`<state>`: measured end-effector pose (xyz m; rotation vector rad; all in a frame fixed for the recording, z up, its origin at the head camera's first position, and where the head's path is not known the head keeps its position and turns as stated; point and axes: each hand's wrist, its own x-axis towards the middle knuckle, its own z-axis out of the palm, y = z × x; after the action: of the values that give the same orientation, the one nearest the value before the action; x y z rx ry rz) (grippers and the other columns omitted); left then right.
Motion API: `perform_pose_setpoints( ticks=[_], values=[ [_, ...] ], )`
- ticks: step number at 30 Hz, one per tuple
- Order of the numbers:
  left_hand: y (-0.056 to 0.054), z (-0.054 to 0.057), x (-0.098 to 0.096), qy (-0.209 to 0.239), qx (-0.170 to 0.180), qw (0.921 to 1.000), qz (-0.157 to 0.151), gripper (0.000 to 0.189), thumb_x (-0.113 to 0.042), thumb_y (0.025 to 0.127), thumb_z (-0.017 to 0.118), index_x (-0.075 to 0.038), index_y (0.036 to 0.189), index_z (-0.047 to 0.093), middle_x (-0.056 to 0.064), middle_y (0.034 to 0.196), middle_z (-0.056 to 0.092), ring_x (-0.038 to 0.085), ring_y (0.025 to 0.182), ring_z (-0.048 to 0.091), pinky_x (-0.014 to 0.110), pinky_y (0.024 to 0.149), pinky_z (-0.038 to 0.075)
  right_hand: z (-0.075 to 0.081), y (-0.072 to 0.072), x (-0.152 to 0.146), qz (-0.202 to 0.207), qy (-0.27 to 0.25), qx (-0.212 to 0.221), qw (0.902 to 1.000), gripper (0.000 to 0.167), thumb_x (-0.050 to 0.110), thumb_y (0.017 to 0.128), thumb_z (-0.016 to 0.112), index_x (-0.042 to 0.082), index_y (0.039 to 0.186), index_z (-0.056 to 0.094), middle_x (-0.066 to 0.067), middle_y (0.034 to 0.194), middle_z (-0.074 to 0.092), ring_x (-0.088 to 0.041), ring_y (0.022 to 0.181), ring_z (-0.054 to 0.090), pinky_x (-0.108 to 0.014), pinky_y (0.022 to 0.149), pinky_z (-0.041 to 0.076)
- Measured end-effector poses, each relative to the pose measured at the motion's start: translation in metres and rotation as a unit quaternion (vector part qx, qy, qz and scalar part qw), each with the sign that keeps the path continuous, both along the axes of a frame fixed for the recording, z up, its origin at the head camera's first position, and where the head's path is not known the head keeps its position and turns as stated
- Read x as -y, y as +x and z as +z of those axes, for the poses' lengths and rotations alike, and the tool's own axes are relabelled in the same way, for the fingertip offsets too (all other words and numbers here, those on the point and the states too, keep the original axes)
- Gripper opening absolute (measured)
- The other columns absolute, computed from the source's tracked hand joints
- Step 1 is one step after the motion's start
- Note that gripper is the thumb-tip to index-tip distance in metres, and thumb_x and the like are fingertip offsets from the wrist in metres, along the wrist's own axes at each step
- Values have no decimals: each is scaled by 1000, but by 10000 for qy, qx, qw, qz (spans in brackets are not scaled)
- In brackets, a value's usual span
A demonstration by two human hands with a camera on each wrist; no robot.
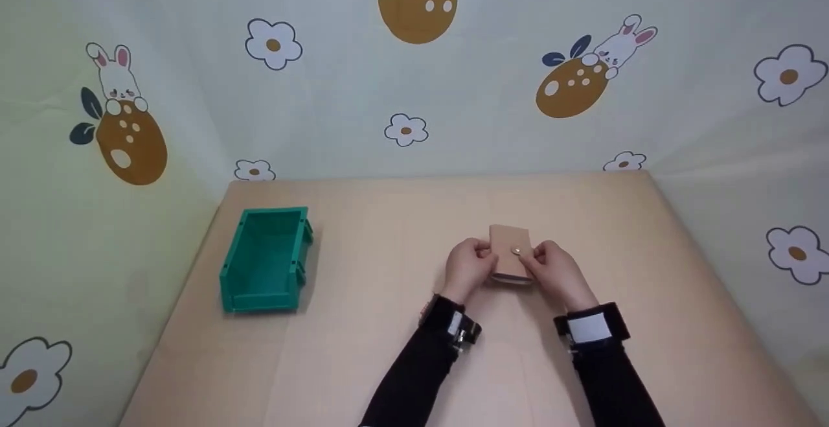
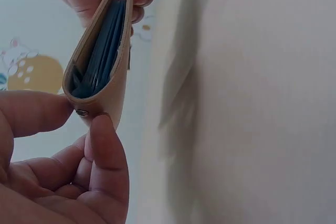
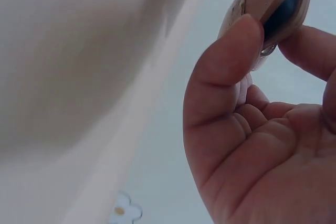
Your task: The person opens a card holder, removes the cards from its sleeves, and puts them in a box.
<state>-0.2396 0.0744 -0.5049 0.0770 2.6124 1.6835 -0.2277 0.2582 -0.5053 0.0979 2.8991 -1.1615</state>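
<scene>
A tan card holder [image 1: 505, 242] with a small metal snap [image 1: 516, 251] is held up over the right half of the table by both hands. The left hand [image 1: 465, 268] pinches its left edge between thumb and finger. On the opposite edge, the right hand [image 1: 562, 275] pinches it beside the snap. From below, the left wrist view looks into the holder's end, where thin blue sleeves [image 2: 105, 51] are stacked between the two covers. In the right wrist view, the right thumb [image 3: 236, 51] lies against one cover, and a finger touches the other side.
To the left stands a green open-front bin [image 1: 259, 302] on the tan table [image 1: 363, 239]. Pale fabric walls [image 1: 337, 90] with rabbit and flower prints rise along the table's back and sides. Dark sleeves and wrist straps cover both forearms.
</scene>
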Motion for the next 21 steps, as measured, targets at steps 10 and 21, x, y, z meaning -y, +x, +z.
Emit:
perform_pose_setpoints(
  ticks=[10,21],
  values=[
    [0,-3,65,-340,100,9993,152,26,-9,85,72,3,107,68,9,93,69,21,87,64,33,79,52,-3,-10,64,506,71,-73,9987,33,36,96,65,5,89,56,-3,72,55,-19,65,51,-32,61,41],
    [2,-13,97,-529,439,9965,472,23,-8,85,70,3,106,67,7,89,65,21,83,61,34,76,51,-5,-17,100,982,401,-120,9943,24,26,94,65,5,85,55,-2,71,55,-18,63,50,-33,59,42]
  ],
)
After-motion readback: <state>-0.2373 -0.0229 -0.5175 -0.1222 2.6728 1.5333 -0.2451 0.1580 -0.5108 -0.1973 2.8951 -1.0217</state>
